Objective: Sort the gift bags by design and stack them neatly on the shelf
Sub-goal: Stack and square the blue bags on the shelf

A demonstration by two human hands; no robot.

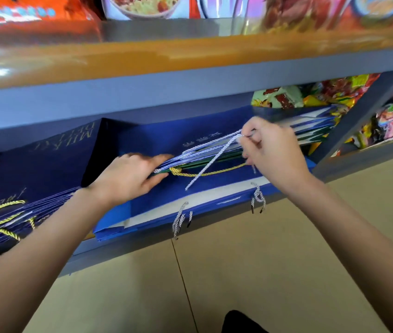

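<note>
On the lower shelf (190, 239) a stack of bright blue gift bags (190, 195) lies flat, and everything else is placed from it. The right hand (272, 152), above the stack's far right part, pinches a white-and-blue cord handle (212, 162) between thumb and fingers, the grip closed tight on the cord. The left hand (128, 176) lies at the stack's left side, fingers straight, its tips slipped in between the bag edges; it holds nothing. A yellow cord handle (200, 173) and a thin green edge show among the blue layers, so a bag of another design seems mixed in.

The step in hand looks like sorting: parting this stack to find the odd bag. The next move probably calls for lifting the upper bags by the cord while the left hand frees the green one.

To the stack's left sits a pile of dark navy gift bags (34, 169); its gold lettering is upside down and partly cut off. Behind the stack to the right, snack packets (330, 92) are blurred. The upper shelf is smeared by motion.
</note>
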